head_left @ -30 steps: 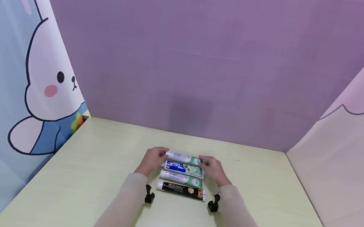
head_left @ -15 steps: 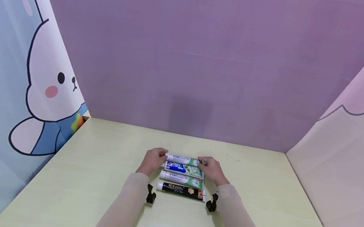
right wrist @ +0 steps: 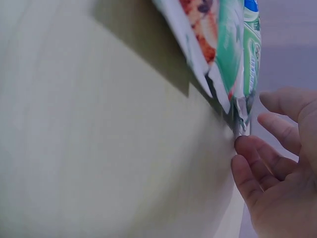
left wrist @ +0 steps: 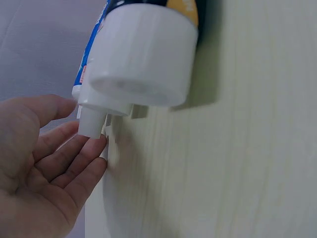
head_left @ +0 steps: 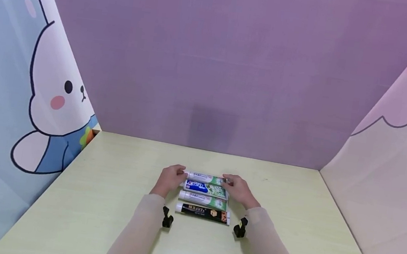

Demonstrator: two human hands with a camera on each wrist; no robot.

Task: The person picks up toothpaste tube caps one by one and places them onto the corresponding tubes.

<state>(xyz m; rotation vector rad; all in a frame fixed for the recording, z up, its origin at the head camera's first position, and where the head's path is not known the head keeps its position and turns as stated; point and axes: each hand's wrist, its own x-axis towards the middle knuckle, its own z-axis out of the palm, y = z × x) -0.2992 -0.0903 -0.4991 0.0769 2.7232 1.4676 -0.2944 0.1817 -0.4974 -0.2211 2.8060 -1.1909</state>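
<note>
Several toothpaste tubes lie in a column on the table, caps to the left. Farthest is a white-and-green toothpaste tube point(head_left: 202, 178). My left hand point(head_left: 170, 180) holds its cap end between thumb and forefinger, while my right hand point(head_left: 238, 190) pinches its flat tail end. Closer to me come a blue-and-green toothpaste tube point(head_left: 205, 188), a second white-and-green tube point(head_left: 203, 200) and a black toothpaste tube point(head_left: 202, 213). In the left wrist view, the black tube's white cap point(left wrist: 143, 54) hides much of the row. The right wrist view shows the crimped tails beside my fingers point(right wrist: 247, 173).
The pale wooden table point(head_left: 271, 228) extends around the tubes. A purple cloth point(head_left: 215, 60) hangs behind it, with a rabbit-print cloth point(head_left: 56, 83) at left and a pale printed cloth point(head_left: 390, 188) at right. Small black wrist mounts point(head_left: 167, 218) sit at both sleeves.
Both hands stay at the ends of the farthest tube, with only tiny shifts of the right hand and wrist. The tubes keep their places.
</note>
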